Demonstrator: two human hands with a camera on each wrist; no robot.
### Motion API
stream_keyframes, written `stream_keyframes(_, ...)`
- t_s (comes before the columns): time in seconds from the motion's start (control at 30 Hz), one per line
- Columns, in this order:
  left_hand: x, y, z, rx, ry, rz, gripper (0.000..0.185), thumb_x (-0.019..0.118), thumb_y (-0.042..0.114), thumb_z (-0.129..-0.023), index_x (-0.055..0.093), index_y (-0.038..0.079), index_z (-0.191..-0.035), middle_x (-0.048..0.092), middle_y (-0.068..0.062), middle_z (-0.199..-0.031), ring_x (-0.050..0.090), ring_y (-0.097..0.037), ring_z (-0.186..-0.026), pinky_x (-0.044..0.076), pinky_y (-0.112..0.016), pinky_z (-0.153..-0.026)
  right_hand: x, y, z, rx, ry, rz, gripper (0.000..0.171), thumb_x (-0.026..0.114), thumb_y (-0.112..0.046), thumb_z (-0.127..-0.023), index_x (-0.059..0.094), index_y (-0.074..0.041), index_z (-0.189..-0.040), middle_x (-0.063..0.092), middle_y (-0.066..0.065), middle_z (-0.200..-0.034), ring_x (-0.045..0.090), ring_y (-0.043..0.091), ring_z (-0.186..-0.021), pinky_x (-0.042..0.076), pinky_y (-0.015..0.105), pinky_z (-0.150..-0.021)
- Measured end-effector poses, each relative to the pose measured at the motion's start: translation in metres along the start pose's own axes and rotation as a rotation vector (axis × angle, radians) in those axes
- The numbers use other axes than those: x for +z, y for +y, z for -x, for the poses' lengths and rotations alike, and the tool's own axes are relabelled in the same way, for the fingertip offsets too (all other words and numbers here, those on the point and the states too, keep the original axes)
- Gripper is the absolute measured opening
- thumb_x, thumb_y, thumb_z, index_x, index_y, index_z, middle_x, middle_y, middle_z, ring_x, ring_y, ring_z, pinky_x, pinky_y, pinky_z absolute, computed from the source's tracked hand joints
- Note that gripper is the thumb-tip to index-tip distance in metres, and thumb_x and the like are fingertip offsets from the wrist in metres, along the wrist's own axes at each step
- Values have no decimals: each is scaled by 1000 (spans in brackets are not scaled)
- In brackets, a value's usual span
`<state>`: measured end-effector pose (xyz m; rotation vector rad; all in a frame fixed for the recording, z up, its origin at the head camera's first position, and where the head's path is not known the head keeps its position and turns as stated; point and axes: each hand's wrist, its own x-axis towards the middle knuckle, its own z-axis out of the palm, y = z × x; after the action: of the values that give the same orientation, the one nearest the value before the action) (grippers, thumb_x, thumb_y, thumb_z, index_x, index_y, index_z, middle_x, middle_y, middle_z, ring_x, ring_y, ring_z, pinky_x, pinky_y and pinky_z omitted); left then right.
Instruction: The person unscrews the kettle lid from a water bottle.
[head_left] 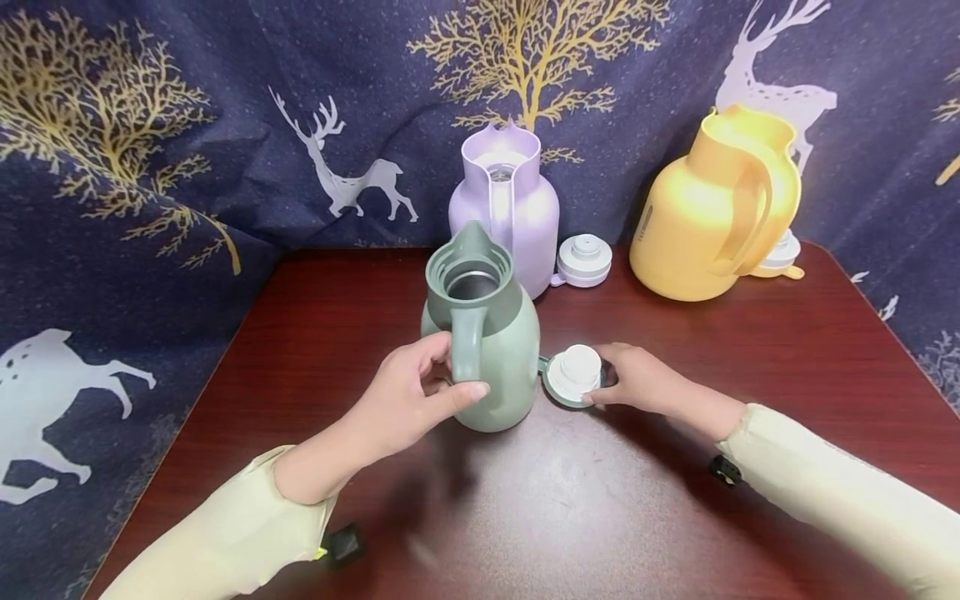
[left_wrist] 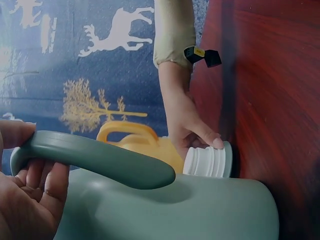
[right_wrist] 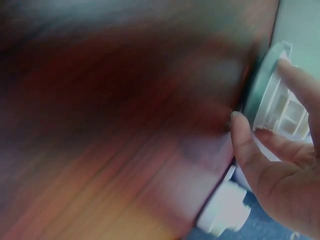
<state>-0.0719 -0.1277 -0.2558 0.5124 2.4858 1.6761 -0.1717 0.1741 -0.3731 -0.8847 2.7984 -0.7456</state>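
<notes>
A green thermos jug (head_left: 495, 358) stands upright on the table with its mouth uncovered. My left hand (head_left: 405, 392) grips its handle (left_wrist: 100, 155), the thumb on one side and curled fingers on the other. Just right of the jug lies its lid (head_left: 573, 375), green rim down and white stopper up. My right hand (head_left: 637, 377) holds this lid by its edge, thumb on the near side and fingers round the far side. In the right wrist view a fingertip (right_wrist: 237, 117) is at the table surface beside the lid's green rim (right_wrist: 260, 90).
Behind the green jug stands a lilac jug (head_left: 528, 212), uncovered, with its white lid (head_left: 585, 260) beside it. A yellow jug (head_left: 682, 225) is at the back right, partly hiding another white lid (head_left: 783, 254). A dark patterned cloth (head_left: 360, 75) hangs behind the table (head_left: 337, 317).
</notes>
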Motion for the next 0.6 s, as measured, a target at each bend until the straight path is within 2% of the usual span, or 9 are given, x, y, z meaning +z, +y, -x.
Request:
stream_keyframes(0.17, -12, -3, 5, 28, 60, -13, 23, 69, 4, -88, 60, -7, -105, 66, -16, -90, 63, -4, -81, 55, -20, -76, 11, -9, -15, -33, 12, 23, 54, 85, -29, -72, 65, 1, -112, 65, 7, -87, 56, 19, -82, 48, 34, -75)
stream_keyframes(0.3, -22, -7, 7, 10, 118, -37, 25, 67, 4, -90, 59, -6, -112, 68, -18, -99, 64, -1, -87, 54, -18, -81, 18, -18, -29, -35, -1, 17, 51, 83, -31, -75, 63, 1, -109, 65, 6, -84, 58, 21, -85, 51, 39, -78)
stream_keyframes(0.47, -36, -12, 8, -36, 185, -36, 28, 64, 3, -92, 56, -7, -116, 71, -18, -98, 64, 2, -86, 51, -15, -79, 27, -30, -50, 11, -44, 16, 58, 79, -35, -81, 58, 3, -120, 70, 10, -92, 65, 26, -92, 53, 45, -87)
stream_keyframes(0.6, -45, -14, 8, -75, 217, -70, 24, 63, 4, -93, 56, -6, -114, 70, -9, -93, 63, 4, -84, 49, -14, -78, 32, -40, -64, 70, -79, -18, 62, 77, -37, -84, 54, 3, -125, 73, 8, -86, 68, 26, -89, 54, 45, -87)
